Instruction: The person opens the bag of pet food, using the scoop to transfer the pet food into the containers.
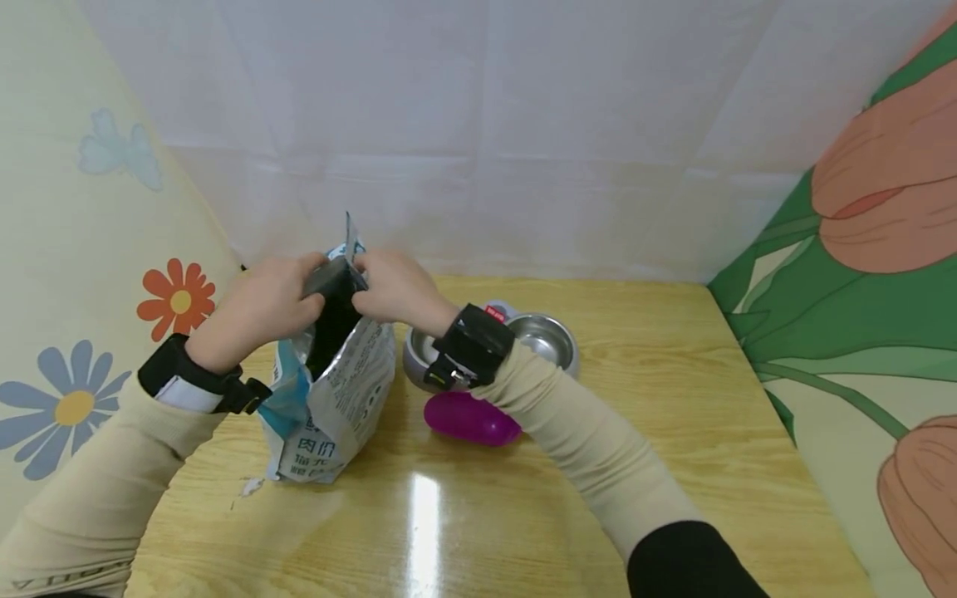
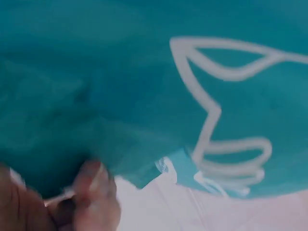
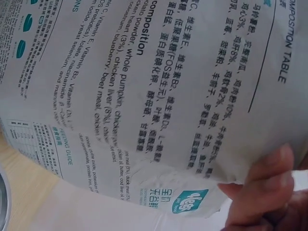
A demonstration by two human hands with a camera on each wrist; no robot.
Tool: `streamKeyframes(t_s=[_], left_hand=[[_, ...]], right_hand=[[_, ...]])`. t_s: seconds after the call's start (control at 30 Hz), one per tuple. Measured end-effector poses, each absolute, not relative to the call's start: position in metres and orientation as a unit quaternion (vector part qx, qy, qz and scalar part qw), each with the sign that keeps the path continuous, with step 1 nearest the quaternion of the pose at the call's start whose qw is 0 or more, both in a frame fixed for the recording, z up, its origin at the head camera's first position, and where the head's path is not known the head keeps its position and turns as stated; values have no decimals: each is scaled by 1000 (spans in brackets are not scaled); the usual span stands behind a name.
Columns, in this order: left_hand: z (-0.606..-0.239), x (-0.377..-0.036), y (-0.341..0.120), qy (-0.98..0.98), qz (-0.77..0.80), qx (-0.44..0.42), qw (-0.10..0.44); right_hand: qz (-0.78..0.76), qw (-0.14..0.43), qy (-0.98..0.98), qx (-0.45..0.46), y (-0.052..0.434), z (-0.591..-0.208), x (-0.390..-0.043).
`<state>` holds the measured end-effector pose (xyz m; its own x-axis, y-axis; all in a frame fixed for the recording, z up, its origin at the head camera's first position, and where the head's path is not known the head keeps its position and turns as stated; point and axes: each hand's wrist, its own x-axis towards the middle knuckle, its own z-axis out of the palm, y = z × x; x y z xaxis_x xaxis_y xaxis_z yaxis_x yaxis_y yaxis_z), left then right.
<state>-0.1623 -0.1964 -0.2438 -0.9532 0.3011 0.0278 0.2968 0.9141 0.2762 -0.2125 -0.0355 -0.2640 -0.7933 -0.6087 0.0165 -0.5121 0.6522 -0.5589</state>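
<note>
Two hands pinch bag's torn mouth: left hand on left lip, right hand on right, fingers curled tight on foil. Bag upright, table's left-centre; teal-white, crumpled, dark inside. Right wrist view alone shows ingredient print; head view alone shows steel bowl, magenta container at right.

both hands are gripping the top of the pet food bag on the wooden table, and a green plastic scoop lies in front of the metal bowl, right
Not quite: the scoop is magenta, not green, as the head view shows. The rest stands: the left hand and right hand grip the top of the pet food bag on the wooden table, with the metal bowl behind the scoop.
</note>
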Motion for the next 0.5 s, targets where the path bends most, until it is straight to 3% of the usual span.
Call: streamKeyframes(t_s=[0.27,0.5], left_hand=[[-235,-171,-200,972,161,164,49],[-240,-184,-203,973,159,164,12]], right_hand=[[-281,93,907,-299,-43,-262,-222],[-246,60,918,-304,-59,-259,-227]])
